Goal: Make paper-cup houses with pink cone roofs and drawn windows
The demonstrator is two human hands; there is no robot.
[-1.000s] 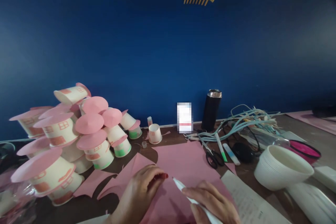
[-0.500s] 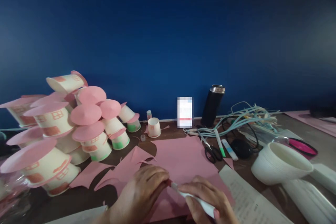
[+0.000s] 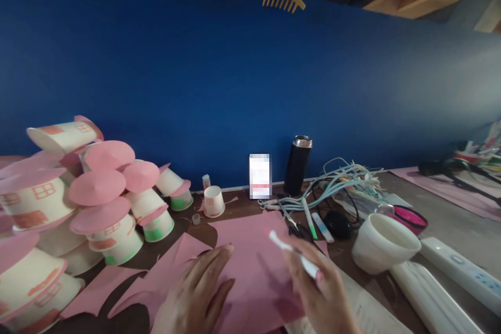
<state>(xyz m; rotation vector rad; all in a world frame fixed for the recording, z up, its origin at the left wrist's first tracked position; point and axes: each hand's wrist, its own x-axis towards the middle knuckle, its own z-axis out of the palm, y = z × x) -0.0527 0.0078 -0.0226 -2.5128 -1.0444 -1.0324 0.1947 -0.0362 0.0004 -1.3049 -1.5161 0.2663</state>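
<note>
My right hand (image 3: 317,282) grips a white marker pen (image 3: 305,263) over the pink paper sheet (image 3: 250,255). The pen's thin end points up and left, clear of the sheet, and its back end is pinkish. Across the sheet's left part lies my left hand (image 3: 198,287), fingers stretched out and thumb apart, with nothing visible in it. Cut pink scraps (image 3: 172,271) spread to its left. Scissors (image 3: 291,224) sit just beyond my right hand, their handles partly hidden by it. A written sheet of white paper (image 3: 364,297) extends from under my right hand.
Paper cups with pink cone roofs (image 3: 97,188) pile up at left. One plain cup (image 3: 214,202), a blurred-out phone (image 3: 260,176) and a black bottle (image 3: 298,167) stand along the wall. Rightward are cables (image 3: 336,185), a green-tipped marker (image 3: 309,219), stacked cups (image 3: 383,245) and a power strip (image 3: 462,266).
The hands have moved apart; the pen's front end, earlier at my left fingers with a red part showing, is now free and raised. My left hand has flattened. The view has tilted up and turned right.
</note>
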